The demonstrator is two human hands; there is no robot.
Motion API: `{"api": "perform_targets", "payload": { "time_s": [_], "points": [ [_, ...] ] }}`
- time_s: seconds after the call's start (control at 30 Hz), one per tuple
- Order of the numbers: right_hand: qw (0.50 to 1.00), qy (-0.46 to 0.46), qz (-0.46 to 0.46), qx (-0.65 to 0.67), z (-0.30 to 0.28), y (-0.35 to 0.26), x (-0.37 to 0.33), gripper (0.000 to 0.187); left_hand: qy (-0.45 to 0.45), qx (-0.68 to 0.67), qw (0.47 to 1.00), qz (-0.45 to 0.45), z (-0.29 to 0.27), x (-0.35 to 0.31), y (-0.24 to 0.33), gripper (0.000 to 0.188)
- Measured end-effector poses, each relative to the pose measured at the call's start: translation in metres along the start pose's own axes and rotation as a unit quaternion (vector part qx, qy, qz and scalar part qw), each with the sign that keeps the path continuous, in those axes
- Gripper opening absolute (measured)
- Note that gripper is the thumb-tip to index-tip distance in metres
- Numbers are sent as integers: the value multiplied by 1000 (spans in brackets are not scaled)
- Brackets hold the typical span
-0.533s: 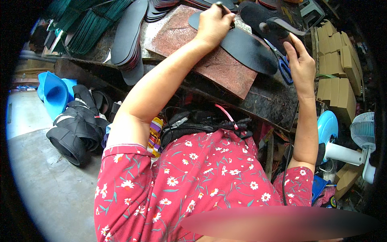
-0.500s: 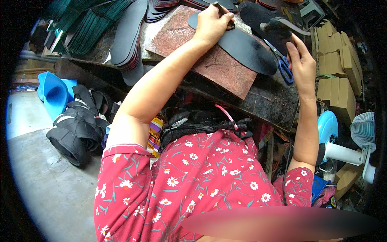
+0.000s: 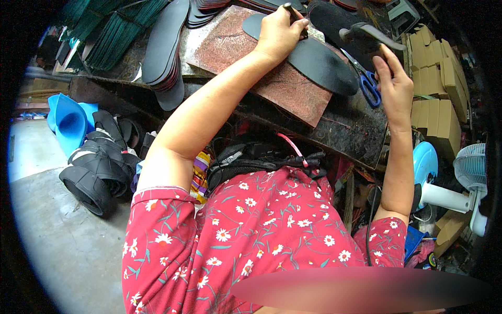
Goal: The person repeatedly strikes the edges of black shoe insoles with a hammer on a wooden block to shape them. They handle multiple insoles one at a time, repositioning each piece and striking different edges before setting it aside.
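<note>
My left hand (image 3: 278,37) is closed round a short dark metal rod, like a hand punch (image 3: 287,6), held over a black shoe insole (image 3: 327,67). The insole lies slantwise on a reddish-brown board (image 3: 300,99) on the workbench. My right hand (image 3: 396,88) is raised at the bench's right side, its fingers curled round a dark, blurred tool (image 3: 372,46) whose kind I cannot make out. Close beside that hand lie scissors with blue handles (image 3: 369,90), blades pointing away to the left.
Stacked black insoles (image 3: 164,44) lie left of the board, with bundled green sheets (image 3: 123,39) farther left. Cardboard boxes (image 3: 439,123) and a fan (image 3: 469,167) stand on the right. Black rolled pieces (image 3: 97,172) and a blue piece (image 3: 70,120) sit lower left.
My left hand has shifted slightly to the right with the rod, over the insole. The right hand has moved a little to the right with its dark tool.
</note>
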State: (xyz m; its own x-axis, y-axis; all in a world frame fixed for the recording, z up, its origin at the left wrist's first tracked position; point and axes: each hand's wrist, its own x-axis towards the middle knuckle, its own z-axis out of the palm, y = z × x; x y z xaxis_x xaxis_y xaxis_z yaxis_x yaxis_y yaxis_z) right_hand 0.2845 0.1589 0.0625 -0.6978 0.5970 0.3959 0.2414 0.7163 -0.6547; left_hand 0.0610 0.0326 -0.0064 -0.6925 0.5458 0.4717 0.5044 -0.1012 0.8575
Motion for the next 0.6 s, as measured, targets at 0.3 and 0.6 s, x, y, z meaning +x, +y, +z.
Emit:
{"api": "perform_targets", "payload": {
  "time_s": [0.3, 0.6],
  "points": [
    [969, 82, -140, 185, -18, -52, 1, 33, -60, 168, 967, 179, 2, -2, 11, 25],
    [989, -43, 28, -139, 19, 9, 4, 42, -4, -6, 999, -34, 2, 5, 4, 16]
  ]
}}
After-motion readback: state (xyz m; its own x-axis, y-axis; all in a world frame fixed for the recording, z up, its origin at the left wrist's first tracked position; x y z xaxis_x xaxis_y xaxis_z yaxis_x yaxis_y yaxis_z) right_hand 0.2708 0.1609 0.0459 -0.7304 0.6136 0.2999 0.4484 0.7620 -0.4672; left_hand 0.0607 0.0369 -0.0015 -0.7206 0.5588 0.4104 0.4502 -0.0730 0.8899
